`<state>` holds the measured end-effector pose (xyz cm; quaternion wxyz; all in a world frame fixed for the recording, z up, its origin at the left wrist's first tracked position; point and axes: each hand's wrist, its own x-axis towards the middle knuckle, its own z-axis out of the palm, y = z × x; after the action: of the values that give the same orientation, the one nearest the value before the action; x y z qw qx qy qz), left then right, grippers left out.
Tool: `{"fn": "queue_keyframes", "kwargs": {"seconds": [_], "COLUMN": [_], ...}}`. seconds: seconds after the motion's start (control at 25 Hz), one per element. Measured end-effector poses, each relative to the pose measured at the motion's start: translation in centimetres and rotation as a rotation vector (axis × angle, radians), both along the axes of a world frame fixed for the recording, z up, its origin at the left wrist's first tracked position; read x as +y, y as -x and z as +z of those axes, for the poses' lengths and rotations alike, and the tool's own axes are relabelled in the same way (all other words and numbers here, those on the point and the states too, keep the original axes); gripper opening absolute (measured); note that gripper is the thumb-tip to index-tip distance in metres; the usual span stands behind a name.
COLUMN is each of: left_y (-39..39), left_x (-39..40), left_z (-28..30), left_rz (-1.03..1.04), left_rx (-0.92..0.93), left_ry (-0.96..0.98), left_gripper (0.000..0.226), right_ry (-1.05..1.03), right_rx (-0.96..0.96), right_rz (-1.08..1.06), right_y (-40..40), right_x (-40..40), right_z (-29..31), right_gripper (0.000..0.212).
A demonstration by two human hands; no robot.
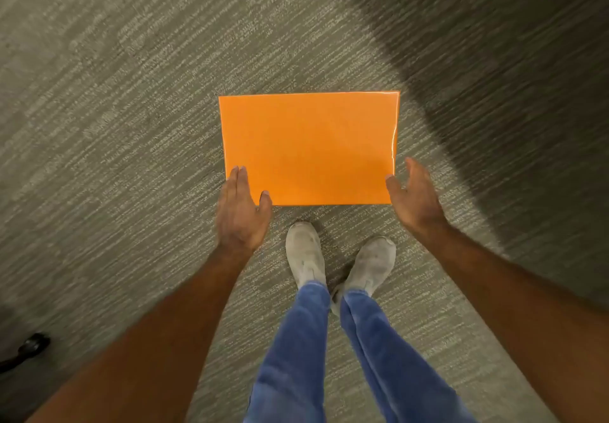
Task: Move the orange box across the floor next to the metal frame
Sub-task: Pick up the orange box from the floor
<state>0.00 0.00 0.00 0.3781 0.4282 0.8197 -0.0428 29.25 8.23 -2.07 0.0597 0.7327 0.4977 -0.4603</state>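
The orange box [309, 147] shows its flat rectangular top and sits on the grey carpet just ahead of my feet. My left hand [242, 211] is at its near left corner, fingers along the left side and thumb over the near edge, spread apart. My right hand [413, 193] hovers at the near right corner with the fingers apart and curved, the thumb close to the box's edge. Whether either hand presses on the box I cannot tell. No metal frame is in view.
My two feet in pale shoes [339, 257] stand just behind the box. A dark shadow [494, 43] covers the carpet at the upper right. A black castor wheel [33, 345] on a dark leg pokes in at the lower left edge.
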Motion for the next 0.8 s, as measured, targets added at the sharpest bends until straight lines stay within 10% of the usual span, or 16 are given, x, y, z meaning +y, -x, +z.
{"fn": "queue_keyframes", "kwargs": {"seconds": [0.8], "left_y": [4.6], "left_x": [2.7], "left_z": [-11.8], "left_rz": [0.893], "left_rx": [-0.272], "left_ry": [-0.116], "left_gripper": [0.063], "right_ry": [0.132], "right_rx": [0.193], "right_rz": [-0.685], "right_y": [1.3], "right_x": [-0.2], "right_z": [-10.5], "right_gripper": [0.044]}}
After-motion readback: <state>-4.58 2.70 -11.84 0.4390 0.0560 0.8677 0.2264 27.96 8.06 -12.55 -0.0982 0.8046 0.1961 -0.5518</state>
